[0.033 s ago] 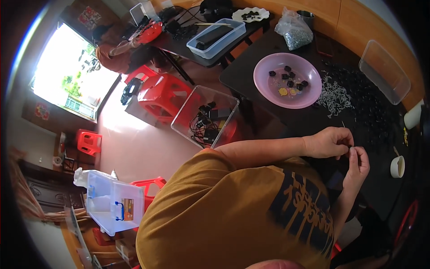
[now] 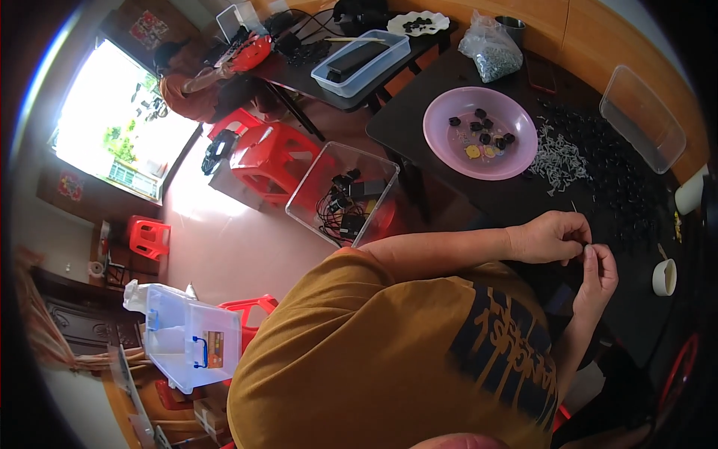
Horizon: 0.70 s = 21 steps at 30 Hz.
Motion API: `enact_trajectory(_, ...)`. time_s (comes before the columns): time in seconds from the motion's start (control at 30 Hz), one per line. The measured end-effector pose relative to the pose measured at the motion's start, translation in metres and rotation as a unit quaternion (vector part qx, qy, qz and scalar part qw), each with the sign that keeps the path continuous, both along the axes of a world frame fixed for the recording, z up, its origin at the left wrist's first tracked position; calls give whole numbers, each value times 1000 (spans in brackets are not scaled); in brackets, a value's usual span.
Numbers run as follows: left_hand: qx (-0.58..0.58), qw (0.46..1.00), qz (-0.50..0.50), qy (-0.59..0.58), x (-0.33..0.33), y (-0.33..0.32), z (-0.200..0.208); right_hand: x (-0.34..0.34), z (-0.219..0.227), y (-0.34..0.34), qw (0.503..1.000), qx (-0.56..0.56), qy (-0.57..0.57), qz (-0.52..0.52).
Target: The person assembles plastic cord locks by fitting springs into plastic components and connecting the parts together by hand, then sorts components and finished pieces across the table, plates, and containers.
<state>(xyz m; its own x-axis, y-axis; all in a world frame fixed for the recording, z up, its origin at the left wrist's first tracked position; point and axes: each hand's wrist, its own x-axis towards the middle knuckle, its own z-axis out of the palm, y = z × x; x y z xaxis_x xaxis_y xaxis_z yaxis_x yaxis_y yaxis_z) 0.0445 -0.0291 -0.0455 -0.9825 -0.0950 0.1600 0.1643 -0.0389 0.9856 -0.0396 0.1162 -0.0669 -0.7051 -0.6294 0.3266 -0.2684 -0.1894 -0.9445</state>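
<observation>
Over the dark table's near part, my left hand and my right hand meet fingertip to fingertip. Both are closed in a pinch. A thin, pointed bit pokes up by the left fingers, but what they grip is too small and hidden to name. Just beyond them lies a heap of small grey, pin-like pieces. Next to it, on the right, spreads a large pile of small black parts. A pink basin stands to the left of the grey heap, with several black pieces in its bottom.
Behind the basin sits a clear bag of small metal pieces. A clear lid and a white round cup are at the right. Left of the table, a clear bin holds cables. Farther off, a person sits at another table.
</observation>
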Motion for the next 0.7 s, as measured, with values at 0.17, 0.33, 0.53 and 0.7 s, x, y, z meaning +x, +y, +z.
enact_trajectory(0.17, -52, 999, 2, 6, 0, 2, 0, 0, 0, 5, 1000, 2, 24, 4)
enact_trajectory(0.33, -44, 999, 6, 8, -1, 4, 0, 1, 3, 6, 1000, 8, -1, 17)
enact_trajectory(0.53, -33, 999, 19, 3, -3, 3, 0, 2, 7, 3, 999, 22, -33, 10)
enact_trajectory(0.7, -40, 999, 23, 1, 0, 4, 4, 1, 6, 3, 1000, 30, 4, 1)
